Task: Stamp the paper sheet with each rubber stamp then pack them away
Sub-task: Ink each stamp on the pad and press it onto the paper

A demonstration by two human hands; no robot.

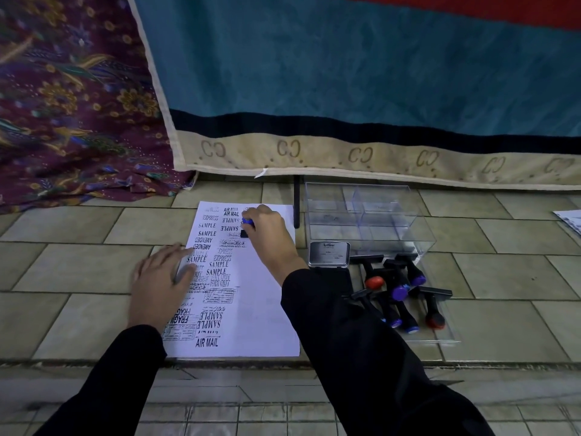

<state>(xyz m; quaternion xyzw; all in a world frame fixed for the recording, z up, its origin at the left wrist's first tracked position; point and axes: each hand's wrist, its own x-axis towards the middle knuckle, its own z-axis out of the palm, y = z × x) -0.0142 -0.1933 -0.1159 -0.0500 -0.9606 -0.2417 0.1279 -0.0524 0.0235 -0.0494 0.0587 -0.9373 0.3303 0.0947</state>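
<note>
A white paper sheet (pixel 264 313) lies on the tiled floor, its left half covered with black stamp prints. My left hand (pixel 160 284) rests flat on the sheet's left edge, fingers spread. My right hand (pixel 270 234) grips a rubber stamp with a blue knob (pixel 247 221) and presses its black base onto the upper part of the sheet. To the right, several more rubber stamps (pixel 399 294) with red, purple and blue knobs lie in a heap on a clear lid. An ink pad tin (pixel 329 254) stands beside them.
A clear plastic box (pixel 364 215) with compartments sits behind the stamps. A hanging teal cloth with a beige border (pixel 345 152) and a purple patterned fabric (pixel 72 105) close off the back. Another printed sheet (pixel 570 220) shows at the right edge.
</note>
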